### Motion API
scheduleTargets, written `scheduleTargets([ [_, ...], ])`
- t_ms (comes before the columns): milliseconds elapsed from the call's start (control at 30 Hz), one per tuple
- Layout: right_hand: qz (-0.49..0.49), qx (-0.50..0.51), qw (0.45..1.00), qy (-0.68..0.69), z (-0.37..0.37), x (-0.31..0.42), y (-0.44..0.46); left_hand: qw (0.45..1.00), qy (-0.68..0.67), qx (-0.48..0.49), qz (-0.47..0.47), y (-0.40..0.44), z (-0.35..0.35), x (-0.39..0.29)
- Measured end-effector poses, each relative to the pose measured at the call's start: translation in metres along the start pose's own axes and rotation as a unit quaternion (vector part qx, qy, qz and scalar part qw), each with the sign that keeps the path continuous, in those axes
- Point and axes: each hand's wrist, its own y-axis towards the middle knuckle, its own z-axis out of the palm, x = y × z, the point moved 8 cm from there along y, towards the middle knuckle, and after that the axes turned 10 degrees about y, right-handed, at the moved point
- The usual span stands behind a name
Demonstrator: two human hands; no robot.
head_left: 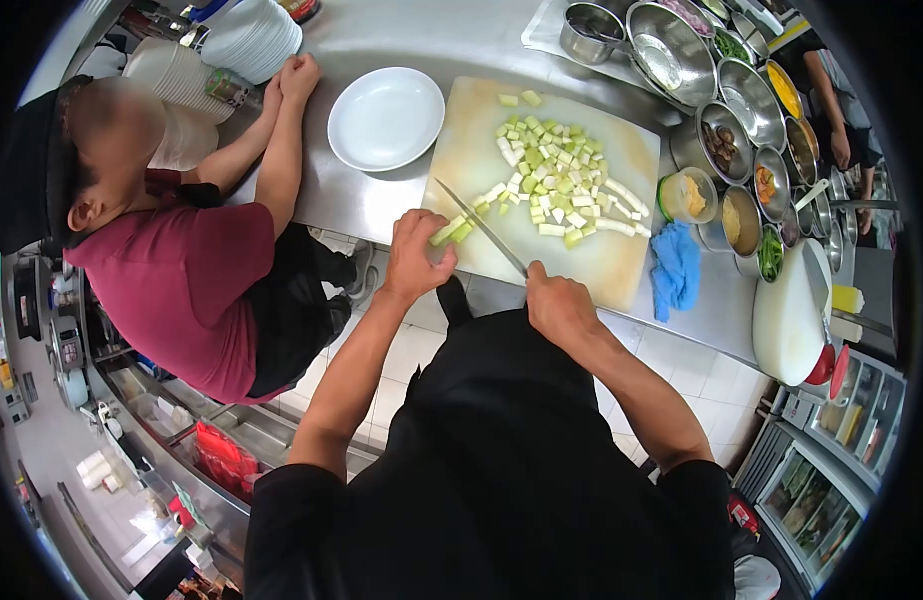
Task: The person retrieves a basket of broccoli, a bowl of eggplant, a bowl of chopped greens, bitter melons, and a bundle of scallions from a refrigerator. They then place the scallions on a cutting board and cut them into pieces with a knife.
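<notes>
My right hand (562, 306) grips the handle of a kitchen knife (484, 230), its blade slanting up and left across the white cutting board (621, 150). Left of the blade, my left hand (419, 256) has its fingers curled over pale green vegetable strips (454, 231) at the board's near left corner. A heap of diced pale green vegetable (551, 165) covers the middle of the board. Several longer uncut strips (624, 197) lie at the heap's right side. I cannot tell the vegetable's exact kind.
A white plate (386, 118) stands left of the board. A co-worker (186, 270) leans on the counter at left, near stacked plates (251, 42). At right are a blue cloth (675, 268), a plastic tub (686, 195), metal bowls (671, 55) of ingredients and another white board (789, 315).
</notes>
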Motion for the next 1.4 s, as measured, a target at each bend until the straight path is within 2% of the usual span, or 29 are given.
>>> scheduleTargets([
  [167, -0.018, 0.008, 1.000, 0.015, -0.001, 0.018, -0.014, 0.998, 0.026, 0.034, -0.052, -0.014, 0.007, 0.025],
  [467, -0.028, 0.008, 0.999, 0.042, 0.029, 0.028, -0.016, 0.993, 0.015, 0.020, -0.113, -0.026, -0.001, 0.036],
  [600, -0.037, -0.002, 0.998, 0.049, 0.045, 0.019, -0.003, 0.994, 0.018, 0.018, -0.103, -0.025, 0.000, 0.038],
  [667, 0.001, 0.032, 0.998, 0.046, 0.044, 0.009, -0.002, 0.995, 0.023, 0.011, -0.101, -0.026, 0.000, 0.033],
  [867, 0.015, -0.018, 1.000, 0.012, 0.014, -0.015, -0.007, 0.996, 0.014, 0.012, -0.082, -0.004, 0.026, 0.011],
  [1067, 0.025, 0.000, 0.999, 0.023, -0.014, 0.000, -0.025, 0.995, -0.014, 0.014, -0.094, 0.003, 0.023, 0.001],
  [1300, 0.035, 0.045, 0.998, 0.025, -0.005, 0.007, -0.031, 0.997, 0.015, 0.020, -0.072, 0.006, 0.031, 0.004],
  [1400, 0.026, 0.036, 0.999, 0.015, 0.023, -0.005, -0.016, 0.998, 0.011, 0.010, -0.058, 0.005, 0.028, 0.004],
])
